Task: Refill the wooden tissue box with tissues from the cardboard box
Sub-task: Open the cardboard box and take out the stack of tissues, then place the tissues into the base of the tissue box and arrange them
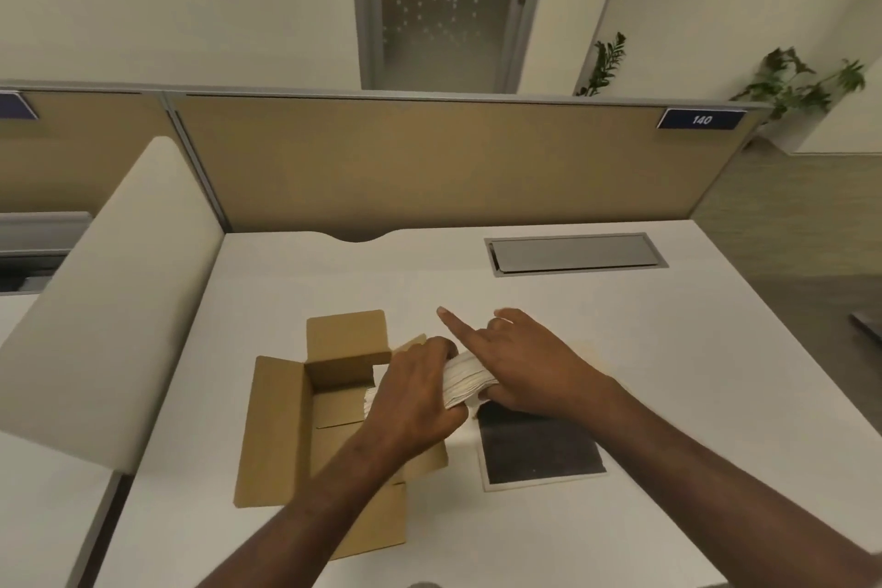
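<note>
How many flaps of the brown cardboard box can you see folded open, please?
3 at least. On the brown cardboard box: far flap, left flap, and a right flap's tip behind the left hand. The near flap may be hidden under the forearm.

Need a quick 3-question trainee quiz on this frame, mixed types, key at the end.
1. True or false: the cardboard box has its flaps open.
2. Which hands hold the tissue stack? A) left only B) right only C) both
3. Fill in: the dark, pale-rimmed panel lies to the ___ of the cardboard box.

Key: 1 true. 2 C: left hand and right hand grip opposite sides of the stack. 3 right.
</note>
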### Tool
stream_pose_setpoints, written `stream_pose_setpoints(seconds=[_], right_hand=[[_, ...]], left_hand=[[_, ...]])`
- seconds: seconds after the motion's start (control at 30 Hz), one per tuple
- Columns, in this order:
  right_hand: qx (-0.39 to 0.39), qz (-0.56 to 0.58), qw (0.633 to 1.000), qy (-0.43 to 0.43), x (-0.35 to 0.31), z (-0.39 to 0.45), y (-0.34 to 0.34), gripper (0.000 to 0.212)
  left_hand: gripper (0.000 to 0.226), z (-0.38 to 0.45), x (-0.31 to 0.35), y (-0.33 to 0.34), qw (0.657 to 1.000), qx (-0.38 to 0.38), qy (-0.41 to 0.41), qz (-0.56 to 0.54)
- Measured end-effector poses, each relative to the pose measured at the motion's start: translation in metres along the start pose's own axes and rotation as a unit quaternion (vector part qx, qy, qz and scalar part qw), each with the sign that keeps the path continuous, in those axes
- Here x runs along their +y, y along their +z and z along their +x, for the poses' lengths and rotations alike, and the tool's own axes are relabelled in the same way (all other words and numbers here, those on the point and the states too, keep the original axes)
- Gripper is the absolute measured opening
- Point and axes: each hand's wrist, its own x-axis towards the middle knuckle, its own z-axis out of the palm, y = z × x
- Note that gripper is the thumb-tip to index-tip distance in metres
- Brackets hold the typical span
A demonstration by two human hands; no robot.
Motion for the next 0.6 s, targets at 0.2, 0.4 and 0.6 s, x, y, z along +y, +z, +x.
stream_pose_setpoints(seconds=[0.2, 0.4, 0.6], right_hand=[[-0.017, 0.097, 0.994, 0.053, 0.051, -0.07, 0.035, 0.107], [-0.024, 0.164, 0.982, 0.088, 0.094, -0.125, 0.092, 0.095], [-0.032, 0.219, 0.972, 0.075, 0.115, -0.139, 0.162, 0.082]], left_hand=[[0.078, 0.002, 0.042, 0.052, 0.995, -0.063, 0.045, 0.055], [0.068, 0.011, 0.064, 0.112, 0.987, -0.137, 0.031, 0.073], [0.06, 0.02, 0.066, 0.165, 0.979, -0.172, 0.035, 0.108]])
